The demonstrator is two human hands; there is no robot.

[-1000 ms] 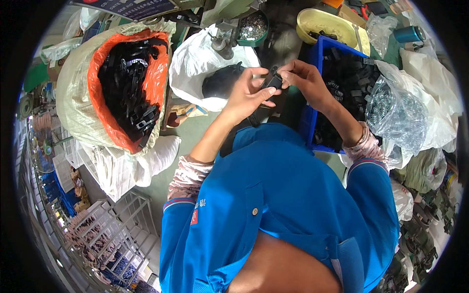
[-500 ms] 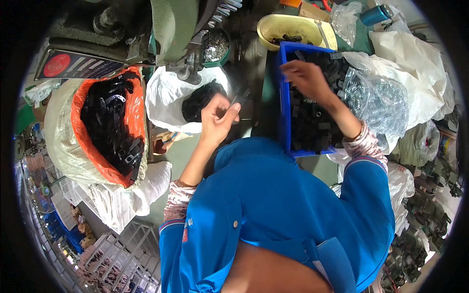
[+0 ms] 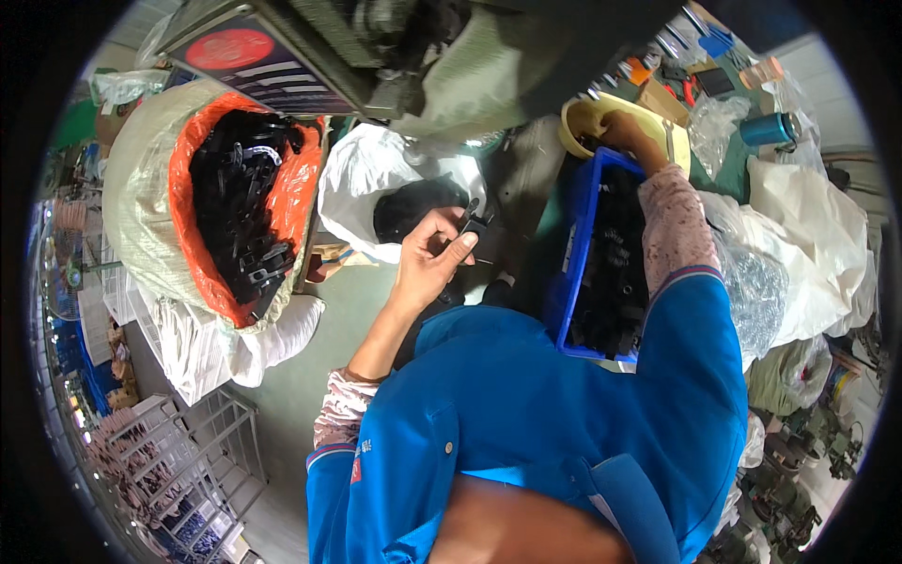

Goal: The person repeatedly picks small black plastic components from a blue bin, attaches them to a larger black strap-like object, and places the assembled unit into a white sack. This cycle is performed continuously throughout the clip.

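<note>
My left hand (image 3: pixel 425 264) is closed, with a small black plastic clip-like part (image 3: pixel 476 220) pinched between thumb and fingers. It hovers beside a white bag (image 3: pixel 353 185), which has dark contents in its mouth. Farther off to the right, my right hand (image 3: pixel 628 133) reaches down into a pale yellow tub (image 3: pixel 677 143). Its fingertips are hidden inside, among small dark pieces. Below that forearm stands a blue bin (image 3: pixel 569 265) with many black parts in it.
A large woven sack (image 3: pixel 138 193) with an orange liner, filled with black parts, stands at left. The machine (image 3: pixel 460 80) overhangs the top. Right of the blue bin are clear plastic bags (image 3: pixel 749 273) and white sacks (image 3: pixel 799 226). A blue bottle (image 3: pixel 769 130) lies behind.
My right hand has moved from above the blue bin, farther away into the yellow tub. My left hand still holds the black part. The whole view has shifted, bringing the machine lower.
</note>
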